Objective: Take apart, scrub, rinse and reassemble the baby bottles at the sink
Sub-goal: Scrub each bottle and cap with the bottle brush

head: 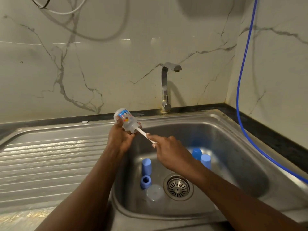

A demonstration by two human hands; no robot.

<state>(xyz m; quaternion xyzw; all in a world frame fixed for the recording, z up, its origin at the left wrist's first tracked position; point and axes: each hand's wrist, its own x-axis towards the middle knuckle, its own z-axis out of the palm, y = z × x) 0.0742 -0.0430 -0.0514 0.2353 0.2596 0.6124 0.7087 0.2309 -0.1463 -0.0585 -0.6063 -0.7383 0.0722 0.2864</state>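
Note:
My left hand [120, 137] grips a clear baby bottle [125, 120] with a blue printed label, tilted with its mouth toward the lower right, above the sink's left rim. My right hand [168, 148] holds the white handle of a bottle brush [144, 134]; the brush head is hidden inside the bottle. Down in the steel sink [233, 147] lie a blue cap [146, 166], a blue collar ring [145, 181], a clear dome lid [155, 192] and two more blue caps [200, 157].
A chrome tap [166, 87] stands behind the basin, with no water running. The round drain strainer [178, 187] sits in the basin floor. A ribbed steel draining board [53, 160] spreads to the left. A blue hose [241, 80] hangs down the right wall.

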